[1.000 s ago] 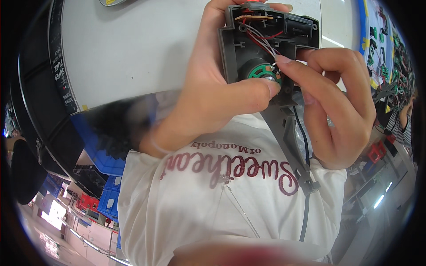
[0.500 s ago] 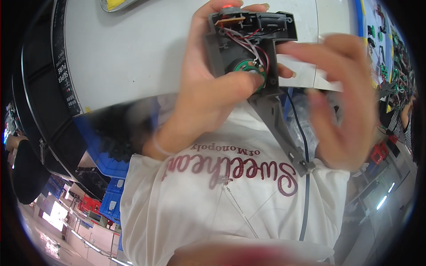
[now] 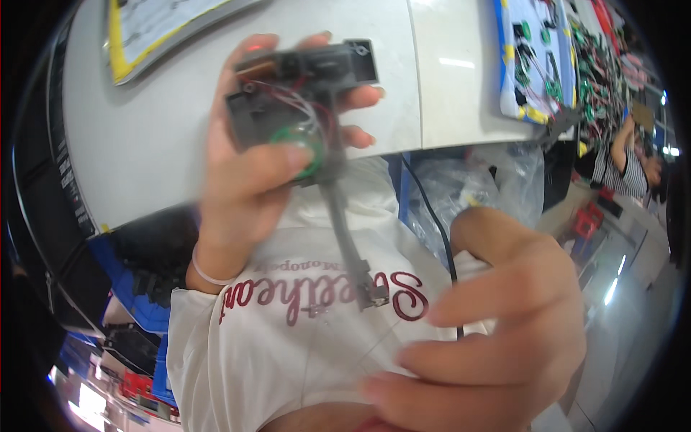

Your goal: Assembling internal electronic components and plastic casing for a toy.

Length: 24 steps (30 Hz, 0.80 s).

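Observation:
My left hand [image 3: 241, 183] is closed round a dark grey plastic housing half [image 3: 248, 119], open side up, with a long narrow arm [image 3: 345, 234] reaching down over my shirt. Its thumb presses on a round green speaker [image 3: 285, 135] inside the housing. Thin red and white wires [image 3: 291, 97] run from the speaker to the parts at the housing's far end. Fingertips show past both sides of the housing. Lower right, my right hand [image 3: 515, 324] is apart from it, blurred by motion, with fingers spread and nothing visible in them.
A yellow-edged tray [image 3: 119, 61] lies at the far left of the white table [image 3: 158, 137]. At the far right is a blue-and-white tray [image 3: 509, 86] of small green and black parts. A black cable [image 3: 432, 209] hangs before clear plastic bags [image 3: 468, 176]. Another person in a striped sleeve [image 3: 612, 169] is at right.
My right hand has moved away from beside the housing, down toward my body. The view has shifted, so the housing in my left hand appears farther left and more of both trays shows.

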Tool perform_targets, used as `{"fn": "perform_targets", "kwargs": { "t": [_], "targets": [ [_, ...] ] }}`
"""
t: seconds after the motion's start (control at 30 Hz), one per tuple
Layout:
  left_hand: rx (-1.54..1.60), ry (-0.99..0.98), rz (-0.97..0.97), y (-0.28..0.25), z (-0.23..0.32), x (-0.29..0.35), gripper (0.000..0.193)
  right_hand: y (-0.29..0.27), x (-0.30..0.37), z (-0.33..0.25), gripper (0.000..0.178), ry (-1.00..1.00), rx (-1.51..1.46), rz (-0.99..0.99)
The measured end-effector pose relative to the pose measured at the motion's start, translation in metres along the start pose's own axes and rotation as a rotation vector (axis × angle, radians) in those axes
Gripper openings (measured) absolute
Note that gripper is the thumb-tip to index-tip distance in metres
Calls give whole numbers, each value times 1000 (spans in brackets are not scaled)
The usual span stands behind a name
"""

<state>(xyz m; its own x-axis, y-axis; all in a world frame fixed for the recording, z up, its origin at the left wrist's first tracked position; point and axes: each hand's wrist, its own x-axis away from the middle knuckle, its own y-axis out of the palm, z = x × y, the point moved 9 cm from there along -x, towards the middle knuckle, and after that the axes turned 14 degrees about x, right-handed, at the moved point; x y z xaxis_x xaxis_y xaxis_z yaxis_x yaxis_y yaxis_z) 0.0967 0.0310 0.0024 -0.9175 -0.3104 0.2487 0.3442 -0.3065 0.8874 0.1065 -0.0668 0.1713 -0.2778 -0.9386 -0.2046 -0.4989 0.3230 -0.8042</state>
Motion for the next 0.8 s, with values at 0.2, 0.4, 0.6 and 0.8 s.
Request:
{"fn": "perform_targets", "kwargs": {
  "t": [0.2, 0.4, 0.6, 0.8],
  "targets": [
    [-67, 64, 38, -7, 3, 2, 74, -22, 46, 19, 8, -401, -191, 445],
    [109, 70, -72, -15, 24, -6, 69, 48, 174, 187, 32, 173, -625, -74],
    [205, -10, -171, -11, 19, -6, 68, 212, 321, 391, 33, 1469, -627, 559],
    [-14, 53, -69, 0, 18, 9, 73, 231, 257, 400, 32, 1425, -324, 348]
  ]
}}
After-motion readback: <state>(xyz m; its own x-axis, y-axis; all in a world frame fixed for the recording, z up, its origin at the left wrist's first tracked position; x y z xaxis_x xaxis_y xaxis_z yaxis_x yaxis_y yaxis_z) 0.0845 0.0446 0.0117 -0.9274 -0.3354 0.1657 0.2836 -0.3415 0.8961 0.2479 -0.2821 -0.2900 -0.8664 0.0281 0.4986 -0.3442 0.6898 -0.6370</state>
